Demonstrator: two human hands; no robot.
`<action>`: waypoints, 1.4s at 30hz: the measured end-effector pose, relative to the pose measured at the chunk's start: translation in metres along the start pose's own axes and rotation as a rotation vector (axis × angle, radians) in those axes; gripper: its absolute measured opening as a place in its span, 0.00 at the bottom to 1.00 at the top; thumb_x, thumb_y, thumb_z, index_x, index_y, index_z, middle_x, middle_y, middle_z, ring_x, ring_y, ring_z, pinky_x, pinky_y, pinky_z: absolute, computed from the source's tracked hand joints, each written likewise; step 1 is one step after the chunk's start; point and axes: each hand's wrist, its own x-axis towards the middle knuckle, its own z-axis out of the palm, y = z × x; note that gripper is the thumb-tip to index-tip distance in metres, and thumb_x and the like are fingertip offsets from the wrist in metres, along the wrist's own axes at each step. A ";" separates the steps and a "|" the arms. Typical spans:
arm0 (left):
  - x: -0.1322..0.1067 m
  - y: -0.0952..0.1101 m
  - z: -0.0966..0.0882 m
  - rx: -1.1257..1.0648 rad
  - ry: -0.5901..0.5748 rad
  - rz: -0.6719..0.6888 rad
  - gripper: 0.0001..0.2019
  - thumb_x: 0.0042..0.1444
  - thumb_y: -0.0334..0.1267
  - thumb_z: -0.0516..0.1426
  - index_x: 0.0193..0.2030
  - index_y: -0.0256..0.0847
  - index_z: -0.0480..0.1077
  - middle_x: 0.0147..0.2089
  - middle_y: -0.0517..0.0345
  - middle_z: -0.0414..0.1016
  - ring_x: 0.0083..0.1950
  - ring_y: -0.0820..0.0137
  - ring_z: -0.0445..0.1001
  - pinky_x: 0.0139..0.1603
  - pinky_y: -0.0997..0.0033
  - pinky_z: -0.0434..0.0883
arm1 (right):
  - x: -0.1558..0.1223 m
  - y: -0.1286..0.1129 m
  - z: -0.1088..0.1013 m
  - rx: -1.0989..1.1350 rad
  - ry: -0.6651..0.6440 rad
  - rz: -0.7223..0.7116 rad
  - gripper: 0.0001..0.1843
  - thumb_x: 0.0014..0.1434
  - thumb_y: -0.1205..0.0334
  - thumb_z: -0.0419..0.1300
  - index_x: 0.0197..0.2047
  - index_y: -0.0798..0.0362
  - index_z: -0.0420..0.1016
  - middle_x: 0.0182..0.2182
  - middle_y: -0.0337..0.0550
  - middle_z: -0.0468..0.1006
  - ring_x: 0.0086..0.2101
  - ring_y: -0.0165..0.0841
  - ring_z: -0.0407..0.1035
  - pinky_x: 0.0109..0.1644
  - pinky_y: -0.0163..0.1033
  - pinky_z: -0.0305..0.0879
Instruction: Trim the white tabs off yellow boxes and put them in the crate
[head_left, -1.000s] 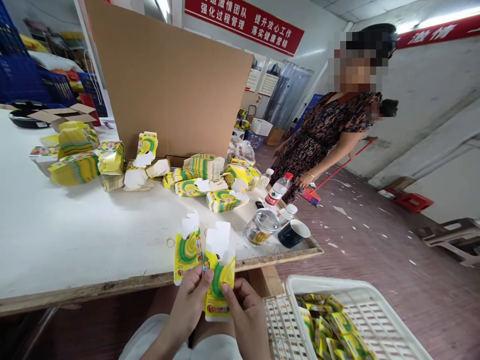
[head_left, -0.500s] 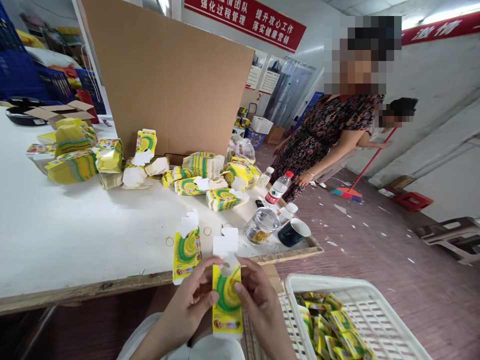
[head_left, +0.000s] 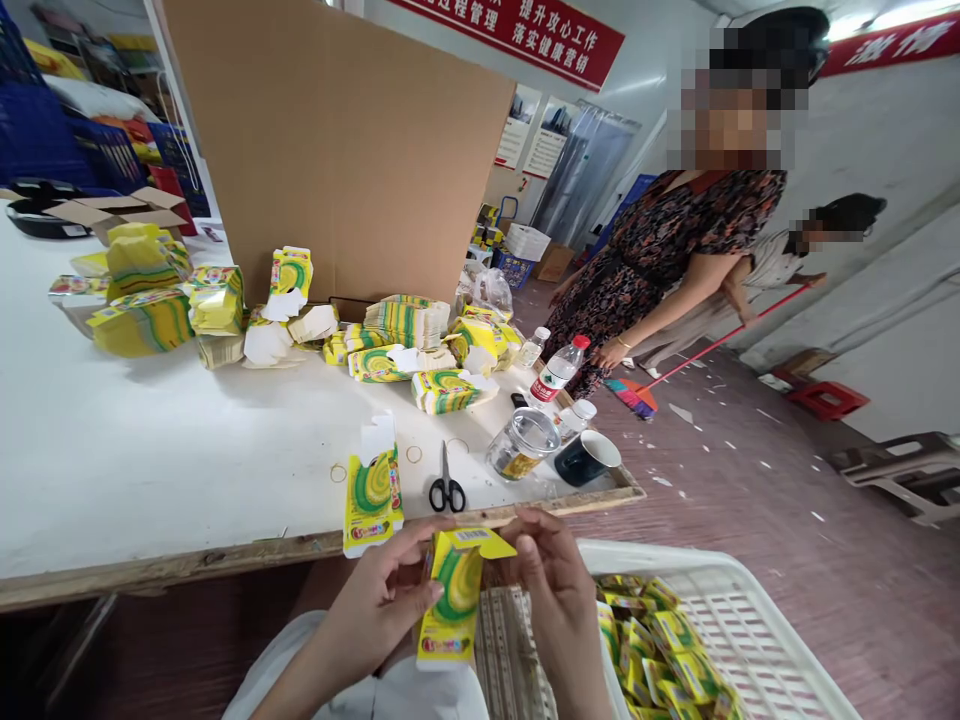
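Fingers of the left hand [head_left: 379, 600] pinch a yellow-and-green printed carton [head_left: 455, 590] between thumb and forefinger, its barcoded flap [head_left: 486, 542] pointing toward the right hand [head_left: 559, 595]. That hand's fingers are loosely bent just beside the flap; whether they touch it, I cannot tell. Ahead of the left fingers lies a second printed carton [head_left: 373, 495]; black-handled scissors [head_left: 446, 492] lie beyond both hands' fingertips. Right of the right fingers sits a white plastic basket [head_left: 739, 572] holding yellow cartons [head_left: 660, 650].

Left fingers [head_left: 405, 548] partly hidden behind yellow carton [head_left: 456, 598]; white basket [head_left: 752, 610] cut off at bottom, red banner [head_left: 564, 40] at top.
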 end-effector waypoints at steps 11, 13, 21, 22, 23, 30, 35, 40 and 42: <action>0.002 -0.001 0.005 0.108 0.023 0.032 0.26 0.64 0.40 0.58 0.68 0.51 0.61 0.67 0.48 0.70 0.65 0.58 0.69 0.63 0.60 0.69 | 0.002 0.013 0.007 -0.313 -0.219 0.089 0.22 0.58 0.52 0.63 0.53 0.53 0.72 0.18 0.27 0.59 0.20 0.28 0.53 0.23 0.32 0.51; 0.002 0.000 0.007 0.074 0.021 0.025 0.27 0.63 0.40 0.59 0.68 0.50 0.62 0.65 0.48 0.72 0.64 0.57 0.70 0.63 0.59 0.68 | 0.002 0.015 0.008 -0.364 -0.239 0.063 0.21 0.58 0.56 0.62 0.54 0.53 0.70 0.17 0.27 0.59 0.19 0.28 0.53 0.23 0.32 0.50; 0.004 -0.003 0.010 0.008 0.070 0.024 0.28 0.61 0.40 0.61 0.67 0.46 0.63 0.60 0.46 0.77 0.59 0.54 0.75 0.55 0.59 0.73 | 0.001 0.009 0.014 -0.540 -0.245 0.056 0.21 0.57 0.59 0.60 0.54 0.52 0.68 0.17 0.28 0.65 0.19 0.31 0.61 0.26 0.34 0.56; 0.005 -0.003 0.009 0.004 0.081 0.024 0.28 0.60 0.40 0.61 0.67 0.46 0.63 0.58 0.46 0.78 0.58 0.54 0.76 0.54 0.60 0.73 | 0.001 0.009 0.014 -0.553 -0.231 0.036 0.21 0.58 0.58 0.61 0.54 0.52 0.69 0.16 0.27 0.62 0.19 0.31 0.60 0.26 0.34 0.55; 0.005 -0.003 0.008 -0.007 0.090 0.024 0.28 0.60 0.39 0.61 0.67 0.45 0.63 0.57 0.46 0.79 0.57 0.55 0.77 0.53 0.60 0.73 | 0.002 0.009 0.014 -0.546 -0.225 0.012 0.22 0.58 0.58 0.61 0.55 0.52 0.70 0.16 0.27 0.62 0.19 0.31 0.60 0.25 0.34 0.55; 0.007 -0.011 0.023 -0.016 0.034 0.019 0.26 0.58 0.39 0.62 0.64 0.45 0.66 0.54 0.47 0.81 0.50 0.57 0.81 0.48 0.64 0.76 | -0.004 0.007 0.002 -0.165 -0.140 0.007 0.15 0.60 0.47 0.62 0.41 0.50 0.77 0.36 0.46 0.81 0.34 0.38 0.75 0.37 0.39 0.70; 0.006 -0.009 0.007 0.528 0.258 0.211 0.21 0.64 0.39 0.55 0.64 0.52 0.67 0.66 0.51 0.70 0.68 0.55 0.66 0.69 0.52 0.59 | -0.008 -0.008 -0.075 -0.764 0.297 -0.197 0.19 0.57 0.43 0.64 0.39 0.49 0.81 0.39 0.51 0.78 0.40 0.46 0.70 0.44 0.48 0.65; 0.009 -0.017 -0.033 0.933 0.630 0.249 0.24 0.64 0.41 0.55 0.66 0.43 0.62 0.66 0.42 0.69 0.69 0.48 0.62 0.72 0.34 0.39 | 0.001 0.000 -0.083 -0.826 0.265 -0.191 0.23 0.52 0.40 0.66 0.41 0.50 0.84 0.37 0.53 0.79 0.37 0.47 0.70 0.40 0.49 0.64; 0.012 -0.025 -0.036 0.933 0.580 0.236 0.25 0.65 0.41 0.53 0.68 0.42 0.59 0.67 0.41 0.68 0.70 0.50 0.62 0.72 0.35 0.40 | 0.005 0.015 -0.039 -0.595 0.143 -0.084 0.20 0.54 0.42 0.64 0.39 0.49 0.83 0.37 0.51 0.81 0.33 0.43 0.71 0.37 0.45 0.65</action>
